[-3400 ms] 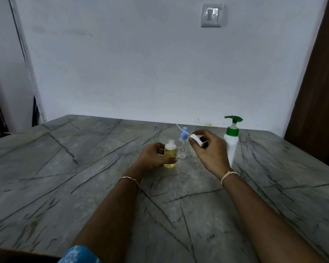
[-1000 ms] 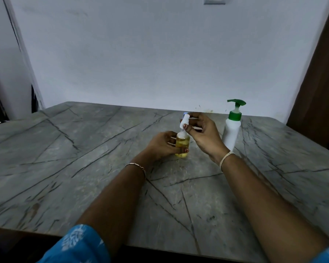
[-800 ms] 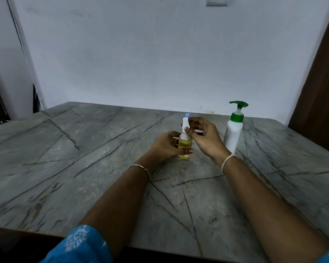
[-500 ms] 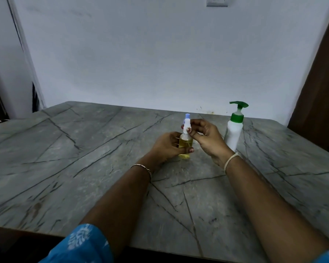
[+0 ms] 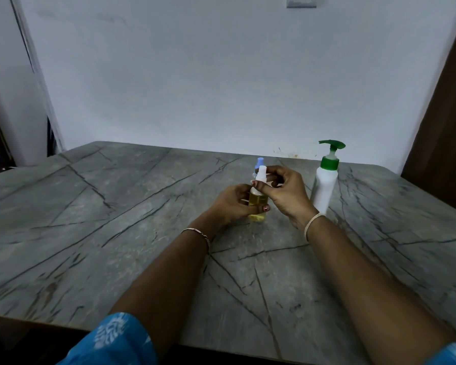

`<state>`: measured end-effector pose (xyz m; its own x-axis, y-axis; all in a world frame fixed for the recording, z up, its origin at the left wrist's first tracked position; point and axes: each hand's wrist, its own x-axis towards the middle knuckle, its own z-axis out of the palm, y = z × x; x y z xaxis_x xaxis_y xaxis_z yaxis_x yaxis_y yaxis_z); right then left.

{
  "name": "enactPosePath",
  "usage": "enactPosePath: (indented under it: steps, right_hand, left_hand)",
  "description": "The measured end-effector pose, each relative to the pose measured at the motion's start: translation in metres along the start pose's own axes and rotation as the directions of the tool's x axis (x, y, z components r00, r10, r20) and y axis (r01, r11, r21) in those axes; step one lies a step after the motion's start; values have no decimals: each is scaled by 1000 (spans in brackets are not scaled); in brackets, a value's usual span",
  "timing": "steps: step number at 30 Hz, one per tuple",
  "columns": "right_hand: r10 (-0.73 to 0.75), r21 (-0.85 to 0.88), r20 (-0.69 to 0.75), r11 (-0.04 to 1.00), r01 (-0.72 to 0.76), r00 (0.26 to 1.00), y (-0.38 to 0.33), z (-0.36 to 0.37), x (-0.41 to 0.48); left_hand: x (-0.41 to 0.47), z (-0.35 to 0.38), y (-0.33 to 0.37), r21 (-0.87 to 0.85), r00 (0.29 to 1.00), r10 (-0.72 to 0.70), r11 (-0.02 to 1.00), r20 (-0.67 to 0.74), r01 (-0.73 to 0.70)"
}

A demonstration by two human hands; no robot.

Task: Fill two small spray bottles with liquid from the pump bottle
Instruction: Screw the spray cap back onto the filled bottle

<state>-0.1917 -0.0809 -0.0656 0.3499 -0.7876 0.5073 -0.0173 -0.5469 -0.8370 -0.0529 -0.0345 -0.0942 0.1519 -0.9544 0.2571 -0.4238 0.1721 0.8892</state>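
Pump bottle [image 5: 324, 191] crowds the right hand [image 5: 284, 193]; bare tabletop [image 5: 90, 219] stretches leftward

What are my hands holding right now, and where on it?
The left hand grips the yellow spray bottle round its body; the right hand pinches its white spray cap.

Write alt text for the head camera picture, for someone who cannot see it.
A person's left hand holds a small bottle of yellow liquid on a grey stone table while the right hand pinches its white spray top. A blue-topped bottle stands behind; a white pump bottle stands to the right.
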Motion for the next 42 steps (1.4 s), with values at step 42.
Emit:
enactPosePath:
  steps: [42]
  right_hand:
    - [-44, -46, -36, 998, 43, 998, 8, 8, -4]
  left_hand:
    - [0, 1, 0, 58, 1000, 1, 998, -26, 1]
